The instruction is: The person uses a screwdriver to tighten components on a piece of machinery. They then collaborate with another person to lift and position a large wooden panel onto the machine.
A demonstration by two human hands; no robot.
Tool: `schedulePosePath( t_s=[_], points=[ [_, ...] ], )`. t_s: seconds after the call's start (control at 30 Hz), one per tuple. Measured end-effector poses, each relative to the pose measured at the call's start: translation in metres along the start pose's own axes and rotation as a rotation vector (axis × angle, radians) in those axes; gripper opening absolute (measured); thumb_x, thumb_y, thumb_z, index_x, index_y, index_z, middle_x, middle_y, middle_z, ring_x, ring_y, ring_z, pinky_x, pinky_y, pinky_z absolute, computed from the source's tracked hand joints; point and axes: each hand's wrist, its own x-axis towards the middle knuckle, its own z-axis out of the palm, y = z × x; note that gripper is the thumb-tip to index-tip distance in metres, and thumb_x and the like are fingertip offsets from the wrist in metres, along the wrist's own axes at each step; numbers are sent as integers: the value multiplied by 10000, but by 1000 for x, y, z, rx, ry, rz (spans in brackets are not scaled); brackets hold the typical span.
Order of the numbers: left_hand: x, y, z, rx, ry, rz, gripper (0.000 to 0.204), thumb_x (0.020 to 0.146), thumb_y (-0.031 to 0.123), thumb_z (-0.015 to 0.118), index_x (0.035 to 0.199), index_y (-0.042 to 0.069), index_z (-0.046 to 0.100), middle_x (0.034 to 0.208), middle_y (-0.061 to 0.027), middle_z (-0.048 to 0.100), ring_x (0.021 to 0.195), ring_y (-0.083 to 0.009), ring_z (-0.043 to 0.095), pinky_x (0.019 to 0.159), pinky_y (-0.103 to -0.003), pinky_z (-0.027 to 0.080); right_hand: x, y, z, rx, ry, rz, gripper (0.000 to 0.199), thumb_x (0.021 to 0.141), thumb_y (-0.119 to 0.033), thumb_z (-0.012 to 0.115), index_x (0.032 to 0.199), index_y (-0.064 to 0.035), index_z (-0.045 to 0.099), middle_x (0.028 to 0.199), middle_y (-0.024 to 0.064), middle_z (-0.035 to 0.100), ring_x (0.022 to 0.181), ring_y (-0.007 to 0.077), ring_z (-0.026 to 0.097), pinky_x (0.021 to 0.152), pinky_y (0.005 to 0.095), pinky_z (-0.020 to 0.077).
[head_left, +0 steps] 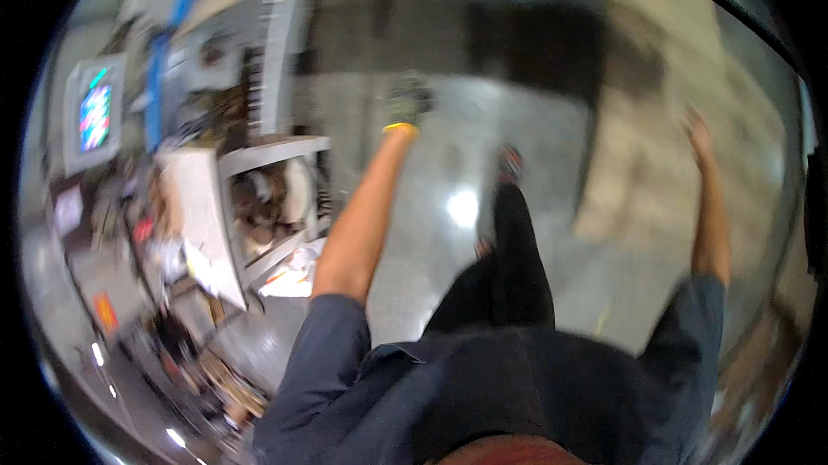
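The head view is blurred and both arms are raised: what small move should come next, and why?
Probably pause and lower both arms. The gloved left hand and the bare right hand hold nothing and touch nothing, the picture is smeared by motion, and one foot is stepping out over the shiny floor, beside the cluttered shelf.

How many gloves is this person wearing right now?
1. A dark glove with a yellow cuff covers the left hand, raised up ahead. The right hand, out to the right, is bare and blurred.
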Motion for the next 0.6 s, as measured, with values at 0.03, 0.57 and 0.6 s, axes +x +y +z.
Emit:
schedulePosePath(
  t_s=[0.03, 0.57, 0.6],
  points=[
    [-34, -43, -15, -30, 9, -85, 145, 897, 216, 534, 811, 99, 541, 746, -100, 603, 617, -228, 605, 537, -374, 510, -43, 14, 20, 169, -111, -19, 470, 953, -272, 526, 1371, -70, 459, 1407, 95, 467, 1265, 230, 461, 1033, 369, 397],
    [-402, -522, -164, 54, 90, -881, 211, 886, 243, 624, 801, 104, 490, 660, -76, 556, 559, -230, 576, 538, -359, 511, -413, 325, 284, 536, 359, 972, 1089, 687, -693, 698, 1423, 18, 326, 1403, 242, 358, 1093, 293, 483, 908, 386, 415],
    [-396, -533, -174, 7, 90, -874, 212, 884, 241, 634, 804, 101, 497, 680, -83, 578, 567, -231, 585, 544, -357, 515, -380, 321, 300, 645, 423, 903, 1131, 681, -705, 694, 1447, 13, 276, 1492, 259, 246, 1209, 358, 419, 981, 436, 379]
  ],
)
